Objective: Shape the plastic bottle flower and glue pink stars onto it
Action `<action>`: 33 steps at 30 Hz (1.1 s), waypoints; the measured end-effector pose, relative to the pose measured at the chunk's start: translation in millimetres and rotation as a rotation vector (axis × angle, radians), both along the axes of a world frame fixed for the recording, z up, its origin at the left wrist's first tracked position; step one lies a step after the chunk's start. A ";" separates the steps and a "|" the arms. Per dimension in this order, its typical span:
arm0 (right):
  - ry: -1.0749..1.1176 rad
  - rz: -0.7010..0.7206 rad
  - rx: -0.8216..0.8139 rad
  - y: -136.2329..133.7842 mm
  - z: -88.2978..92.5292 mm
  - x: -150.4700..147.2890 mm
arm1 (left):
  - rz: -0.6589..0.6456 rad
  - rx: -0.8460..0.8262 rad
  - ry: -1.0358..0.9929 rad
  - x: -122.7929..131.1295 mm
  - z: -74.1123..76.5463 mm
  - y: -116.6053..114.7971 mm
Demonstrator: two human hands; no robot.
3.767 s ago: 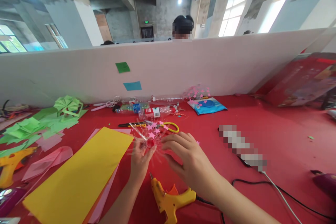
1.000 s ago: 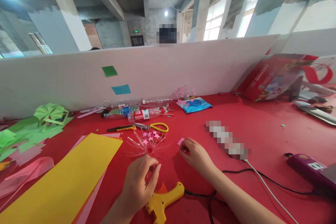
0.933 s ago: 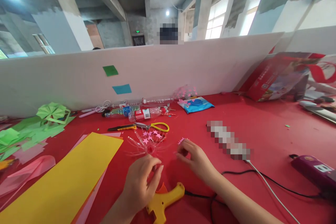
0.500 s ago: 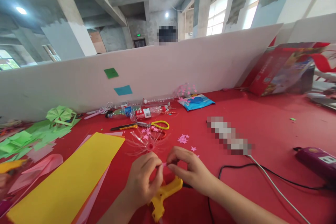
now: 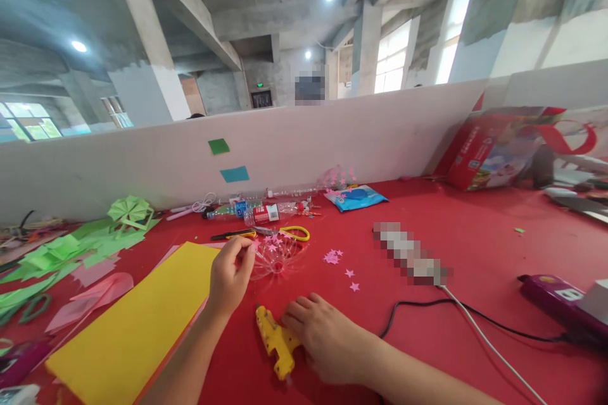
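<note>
My left hand (image 5: 231,275) is raised at the near side of a clear plastic bottle piece cut into strips (image 5: 278,266), which fans out like a flower with pink stars on it. Thumb and forefinger are pinched together; anything between them is too small to make out. My right hand (image 5: 327,335) has its fingers curled over the body of a yellow hot glue gun (image 5: 273,335) lying on the table, its nozzle pointing away. Beyond the hands lie a small pile of pink paper stars (image 5: 332,257) and a loose star (image 5: 354,287).
Yellow paper (image 5: 137,323) and green paper pieces (image 5: 61,253) cover the left side. Yellow-handled scissors (image 5: 295,233), plastic bottles (image 5: 266,212) and a blue packet (image 5: 360,199) lie towards the white partition (image 5: 166,158). A black cable (image 5: 475,301) and a purple device (image 5: 551,297) are at right.
My hands have come apart from a small pink piece held between them. The left has moved up towards the cut bottle; the right has dropped onto the glue gun. The view has tilted slightly up.
</note>
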State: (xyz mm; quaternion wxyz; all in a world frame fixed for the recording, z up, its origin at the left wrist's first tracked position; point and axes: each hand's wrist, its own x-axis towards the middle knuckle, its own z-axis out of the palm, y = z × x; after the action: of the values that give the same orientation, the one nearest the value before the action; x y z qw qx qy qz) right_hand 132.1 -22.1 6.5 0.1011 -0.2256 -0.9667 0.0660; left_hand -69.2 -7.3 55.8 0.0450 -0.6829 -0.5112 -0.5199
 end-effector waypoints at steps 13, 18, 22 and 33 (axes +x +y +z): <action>0.740 -0.084 -0.178 4.5 13.4 14.3 | -0.017 -0.171 -0.222 -2.2 -27.8 -5.2; 0.786 -0.124 -0.191 8.2 14.0 18.1 | -0.109 -0.281 -0.185 14.6 -29.9 -11.5; 0.772 -0.169 -0.200 7.5 11.4 19.9 | -0.095 -0.251 -0.111 16.4 -30.9 -13.3; 0.760 -0.223 -0.201 6.9 10.3 18.7 | -0.078 -0.181 -0.036 18.0 -29.9 -14.1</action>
State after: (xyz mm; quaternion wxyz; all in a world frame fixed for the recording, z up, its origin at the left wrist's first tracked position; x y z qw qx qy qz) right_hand 150.8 -15.2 16.8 0.4351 -0.2975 -0.8188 0.2276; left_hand -51.2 -21.4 25.9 -0.0463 -0.6940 -0.5298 -0.4853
